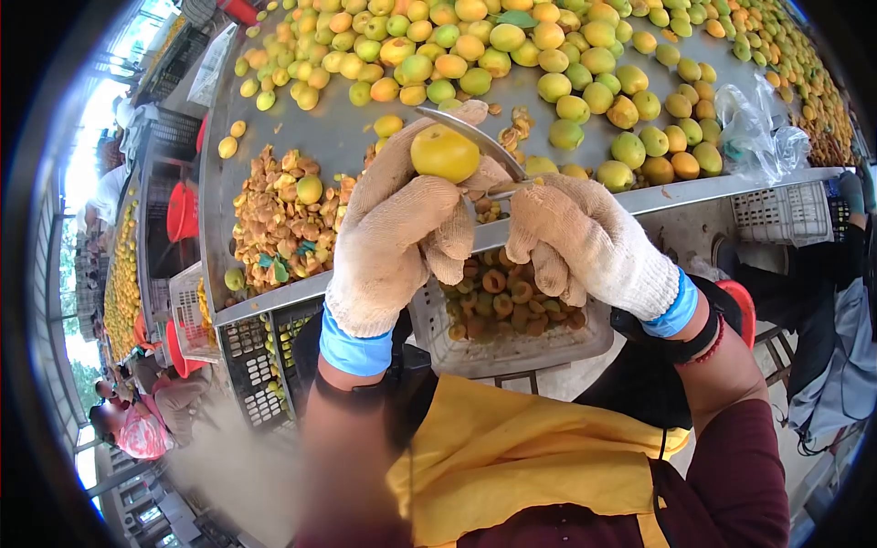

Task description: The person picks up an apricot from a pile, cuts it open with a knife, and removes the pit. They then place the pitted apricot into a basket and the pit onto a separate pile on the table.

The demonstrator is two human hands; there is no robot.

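My left hand (388, 237), in a soiled white knit glove with a blue cuff, is closed around a yellow apricot (445, 155) over the front edge of the table. My right hand (585, 233), gloved the same way, grips a knife (481, 139) with a curved metal blade. That blade slants up and left, overlapping the apricot's upper right side in this view. Beneath both hands, a pale plastic basket (512, 359) contains cut, hollowed apricots (512, 301).
Whole apricots (512, 41) cover much of the metal table (338, 128). A heap of brown scraps (279, 205) lies at left, and a clear plastic bag (758, 123) at right. Black crates (251, 365) stand below left. Other people sit far left (142, 425) and right (836, 320).
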